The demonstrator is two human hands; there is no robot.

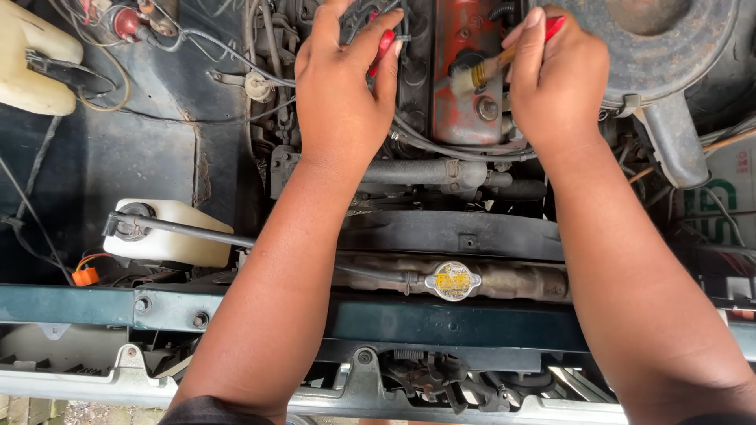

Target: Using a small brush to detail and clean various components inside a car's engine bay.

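gripped a small wooden-handled brush with pale bristles (478, 72) in the clenched right hand (557, 79), bristles down on the rusty red metal engine cover (465, 47); best kept to light strokes while the left hand (342, 83), fingers closed, held the red-handled tool (383, 43) and black cables (425, 142) aside.

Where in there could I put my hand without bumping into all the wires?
The flat dark panel between the two white tanks is mostly bare, with thin wires along its edges. The green crossbar below the radiator cap is bare too. Around the red engine cover, where both hands work, hoses and cables crowd tightly.
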